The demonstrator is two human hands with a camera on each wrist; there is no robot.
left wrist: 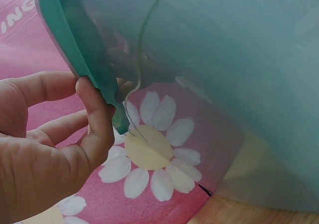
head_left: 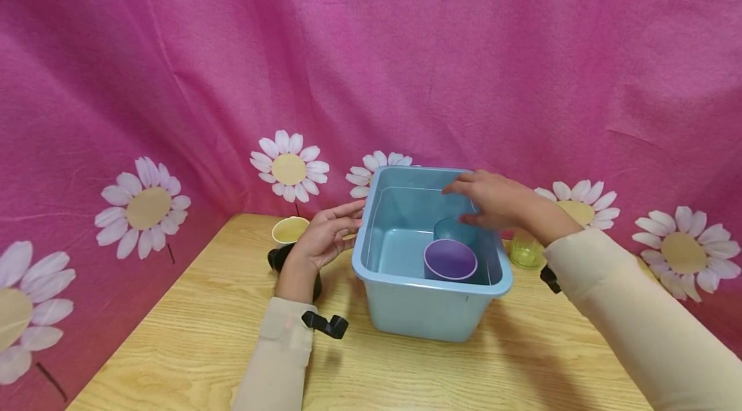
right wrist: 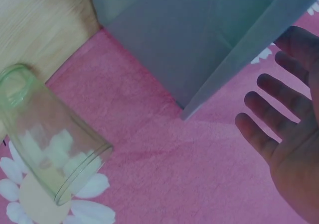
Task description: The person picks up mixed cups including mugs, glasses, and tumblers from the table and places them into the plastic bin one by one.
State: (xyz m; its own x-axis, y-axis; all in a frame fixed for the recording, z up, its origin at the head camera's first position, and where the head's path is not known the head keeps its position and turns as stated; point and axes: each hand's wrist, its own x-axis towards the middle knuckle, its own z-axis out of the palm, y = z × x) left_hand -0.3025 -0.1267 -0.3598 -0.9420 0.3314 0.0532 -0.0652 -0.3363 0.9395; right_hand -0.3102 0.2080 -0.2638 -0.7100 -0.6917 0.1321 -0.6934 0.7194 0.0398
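Note:
A light blue plastic basin (head_left: 426, 308) stands on the wooden table. My left hand (head_left: 327, 234) touches its left rim with loosely extended fingertips; in the left wrist view the fingers (left wrist: 97, 109) meet the rim edge. Over the basin's right side is my right hand (head_left: 493, 198), fingers spread and nothing held. The right wrist view shows those fingers (right wrist: 264, 134) apart beside the basin's wall. Inside the basin, a purple cup (head_left: 450, 261) sits upright at the front right. A translucent teal cup (head_left: 449, 229) is just behind it, partly hidden.
A pale yellow cup (head_left: 290, 229) stands behind my left wrist. Right of the basin is a clear yellow-green cup (head_left: 524, 253), partly covered by my right arm. A pink cloth (head_left: 464, 63) with white daisies hangs behind the table (head_left: 203, 334).

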